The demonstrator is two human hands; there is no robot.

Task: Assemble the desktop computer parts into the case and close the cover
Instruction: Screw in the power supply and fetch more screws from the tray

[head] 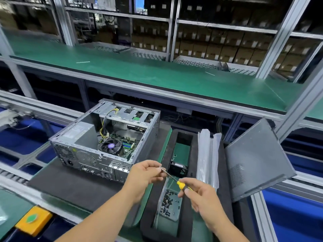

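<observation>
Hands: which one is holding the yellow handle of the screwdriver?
The right hand holds the screwdriver by its yellow handle. The left hand only pinches the metal tip end.

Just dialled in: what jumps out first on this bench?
The open grey metal computer case lies centre-left, its fan and board exposed. In front, both hands share a yellow-handled screwdriver: right hand on the handle, left hand pinching the tip. The dark grey side cover leans at right.

A long green tabletop (157,72) spans the far side; behind it, metal-framed shelving (173,23) holds rows of stacked cardboard boxes (227,48).
</observation>
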